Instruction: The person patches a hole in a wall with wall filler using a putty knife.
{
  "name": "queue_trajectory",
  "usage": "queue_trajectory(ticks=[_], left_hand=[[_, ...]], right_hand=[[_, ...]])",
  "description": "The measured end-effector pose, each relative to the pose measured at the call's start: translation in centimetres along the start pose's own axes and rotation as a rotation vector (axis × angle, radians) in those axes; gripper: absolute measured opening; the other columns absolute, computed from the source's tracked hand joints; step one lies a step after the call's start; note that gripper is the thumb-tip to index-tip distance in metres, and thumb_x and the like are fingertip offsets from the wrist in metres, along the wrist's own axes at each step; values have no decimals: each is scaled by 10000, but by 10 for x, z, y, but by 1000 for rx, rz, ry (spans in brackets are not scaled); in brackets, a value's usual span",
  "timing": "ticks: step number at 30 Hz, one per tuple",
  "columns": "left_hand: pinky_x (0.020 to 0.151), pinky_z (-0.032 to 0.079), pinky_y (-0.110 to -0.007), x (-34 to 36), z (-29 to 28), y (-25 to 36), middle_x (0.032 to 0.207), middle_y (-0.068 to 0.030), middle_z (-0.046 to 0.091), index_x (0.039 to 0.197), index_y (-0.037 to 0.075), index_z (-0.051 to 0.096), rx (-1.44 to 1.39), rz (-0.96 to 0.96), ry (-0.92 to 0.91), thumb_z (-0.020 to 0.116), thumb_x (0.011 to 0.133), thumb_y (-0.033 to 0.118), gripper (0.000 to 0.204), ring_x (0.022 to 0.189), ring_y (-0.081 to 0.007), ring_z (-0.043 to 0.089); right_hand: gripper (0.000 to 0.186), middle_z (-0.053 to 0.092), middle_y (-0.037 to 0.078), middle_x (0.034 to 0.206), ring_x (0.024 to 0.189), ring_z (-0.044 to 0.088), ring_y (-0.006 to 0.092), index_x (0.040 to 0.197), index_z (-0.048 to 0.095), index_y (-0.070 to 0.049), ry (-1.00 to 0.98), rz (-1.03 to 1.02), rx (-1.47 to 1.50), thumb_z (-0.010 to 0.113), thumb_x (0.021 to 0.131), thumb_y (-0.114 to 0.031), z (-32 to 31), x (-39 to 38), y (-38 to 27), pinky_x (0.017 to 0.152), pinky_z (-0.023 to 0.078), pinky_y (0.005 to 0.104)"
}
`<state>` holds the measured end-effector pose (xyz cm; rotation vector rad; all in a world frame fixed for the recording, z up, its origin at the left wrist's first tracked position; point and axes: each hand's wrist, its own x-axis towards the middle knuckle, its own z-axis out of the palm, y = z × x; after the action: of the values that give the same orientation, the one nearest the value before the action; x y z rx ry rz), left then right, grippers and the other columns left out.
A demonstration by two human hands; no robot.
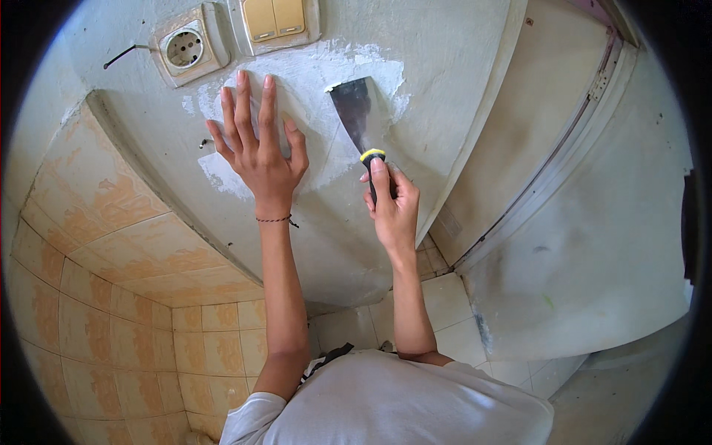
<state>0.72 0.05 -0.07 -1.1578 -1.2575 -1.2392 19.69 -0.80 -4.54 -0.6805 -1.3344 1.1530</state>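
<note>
My left hand (259,152) lies flat on the wall, fingers spread, holding nothing. It rests over a patch of white filler (308,70) smeared across the grey-white wall below the switches. In my right hand (393,196) is a putty knife (356,111) with a broad metal blade and a black handle with a yellow collar. My thumb lies along the handle. The blade points up at the right part of the filler patch, with a little white paste at its top left corner. Whether the whole blade edge touches the wall I cannot tell.
Above my left hand are a round socket (185,48) and a double yellow switch (274,18). A dark nail or hook (122,55) sticks out left of the socket. Orange-patterned tiles (141,245) cover the lower left wall. A door (526,96) stands at the right.
</note>
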Motion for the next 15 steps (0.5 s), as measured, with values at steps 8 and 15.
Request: queue_trajectory(ticks=[8, 15], left_hand=[[1294, 64, -488, 0, -1, 0, 1620, -67, 476, 1517, 233, 564, 3, 0, -7, 571, 876, 214, 641, 1537, -279, 361], [1294, 62, -490, 0, 0, -1, 1620, -69, 477, 1518, 234, 563, 1, 0, 1, 570, 872, 211, 646, 1538, -280, 360]], right_hand=[[392, 587, -1, 705, 549, 485, 41, 885, 668, 6, -17, -7, -22, 613, 1077, -332, -1, 3, 0, 492, 355, 241], [394, 563, -8, 654, 531, 476, 47, 870, 657, -1, 22, 14, -54, 610, 1079, -331, -5, -3, 4, 487, 343, 243]])
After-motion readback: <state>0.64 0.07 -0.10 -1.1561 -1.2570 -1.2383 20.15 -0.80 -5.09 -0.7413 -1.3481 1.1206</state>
